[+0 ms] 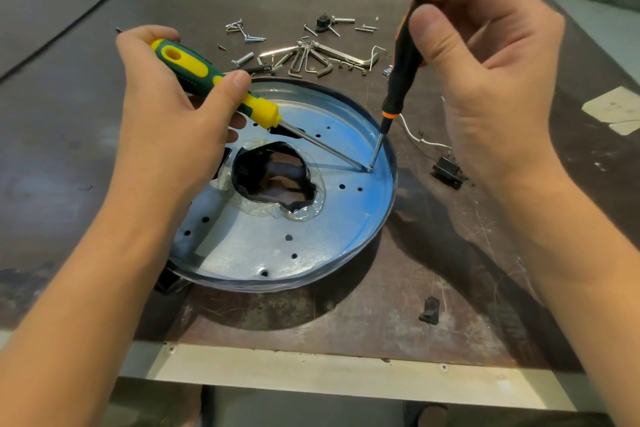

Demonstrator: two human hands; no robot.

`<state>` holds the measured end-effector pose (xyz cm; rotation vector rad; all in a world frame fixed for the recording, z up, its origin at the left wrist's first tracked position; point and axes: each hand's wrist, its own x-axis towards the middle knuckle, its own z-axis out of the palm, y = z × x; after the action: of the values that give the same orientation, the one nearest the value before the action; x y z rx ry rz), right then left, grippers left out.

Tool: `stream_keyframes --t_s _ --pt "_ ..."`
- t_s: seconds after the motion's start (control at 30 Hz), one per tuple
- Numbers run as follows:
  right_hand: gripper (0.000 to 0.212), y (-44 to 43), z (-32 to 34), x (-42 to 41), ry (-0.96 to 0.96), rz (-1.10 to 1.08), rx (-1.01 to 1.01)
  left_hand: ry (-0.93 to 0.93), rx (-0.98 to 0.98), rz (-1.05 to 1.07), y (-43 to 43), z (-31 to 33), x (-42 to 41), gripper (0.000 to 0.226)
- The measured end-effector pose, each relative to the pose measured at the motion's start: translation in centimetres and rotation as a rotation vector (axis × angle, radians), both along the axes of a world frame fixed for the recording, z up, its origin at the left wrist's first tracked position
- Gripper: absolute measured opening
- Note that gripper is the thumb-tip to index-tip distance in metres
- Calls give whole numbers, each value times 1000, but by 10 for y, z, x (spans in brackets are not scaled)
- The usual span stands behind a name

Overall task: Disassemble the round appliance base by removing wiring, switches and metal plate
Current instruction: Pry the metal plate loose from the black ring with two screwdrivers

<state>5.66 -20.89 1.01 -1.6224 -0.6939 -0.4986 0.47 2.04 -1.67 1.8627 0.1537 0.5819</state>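
Note:
The round appliance base (pixel 346 236), a shallow blue-tinted metal dish with small holes and a ragged plastic-edged central opening, lies on the table. My left hand (pixel 166 107) grips a green-and-yellow screwdriver (pixel 194 69); its shaft slants right across the dish. My right hand (pixel 485 55) pinches the top of a black-and-orange screwdriver (pixel 401 62), held nearly upright. Both tips meet at one spot near the dish's right rim (pixel 367 169). A white wire (pixel 415 135) and a black switch (pixel 448 170) lie on the table right of the dish.
Loose screws, bolts and several hex keys (pixel 311 57) are scattered behind the dish. A small black plastic piece (pixel 429 310) lies near the front edge. Paper slips (pixel 616 107) sit at the far right. The table's front edge (pixel 346 371) runs below.

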Motion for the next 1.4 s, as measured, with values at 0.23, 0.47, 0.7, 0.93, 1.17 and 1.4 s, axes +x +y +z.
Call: stream_keyframes --t_s 0.23,0.47,0.7,0.93,1.17,1.4 --pt "17 1 4 -5 29 40 34 4 3 -2 0 0 -1 45" --pt "23 -1 1 -2 91 75 117 -1 10 -5 0 -1 0 45" --pt "21 0 2 -2 -16 12 38 -9 12 -9 0 -1 0 44" --pt "19 1 2 -2 -1 9 27 -11 22 2 0 -1 0 43" --pt "24 -4 0 0 67 74 57 -11 16 -1 1 -2 1 44" --pt "31 -3 -1 1 18 44 12 -14 28 0 0 -2 0 43"
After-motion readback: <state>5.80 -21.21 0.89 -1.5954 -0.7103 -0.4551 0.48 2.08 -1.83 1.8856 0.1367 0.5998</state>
